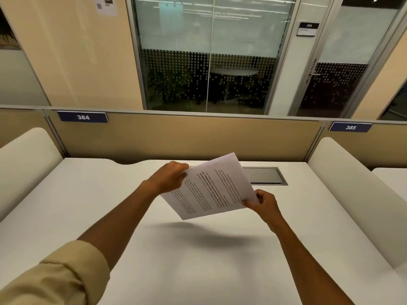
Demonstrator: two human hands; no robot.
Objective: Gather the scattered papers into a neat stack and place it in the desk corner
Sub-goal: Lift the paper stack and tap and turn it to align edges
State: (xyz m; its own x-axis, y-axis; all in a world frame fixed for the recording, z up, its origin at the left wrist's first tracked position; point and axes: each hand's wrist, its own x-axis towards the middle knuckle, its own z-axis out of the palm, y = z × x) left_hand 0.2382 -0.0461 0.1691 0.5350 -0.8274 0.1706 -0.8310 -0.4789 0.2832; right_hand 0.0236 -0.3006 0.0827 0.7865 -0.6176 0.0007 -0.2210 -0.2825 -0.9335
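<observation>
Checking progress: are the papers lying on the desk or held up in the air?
In the air: both hands grip the papers, whose shadow falls on the desk below.

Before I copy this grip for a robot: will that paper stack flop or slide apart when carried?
Probably floppy: the papers are thin sheets, held at opposite edges by the left hand and right hand. Likely light, since fingertip pinches carry them above the desk. Loose sheets may fan apart; no clip shows.

White papers (211,188) with black print, white desk (198,260), beige sleeve (55,278).
</observation>
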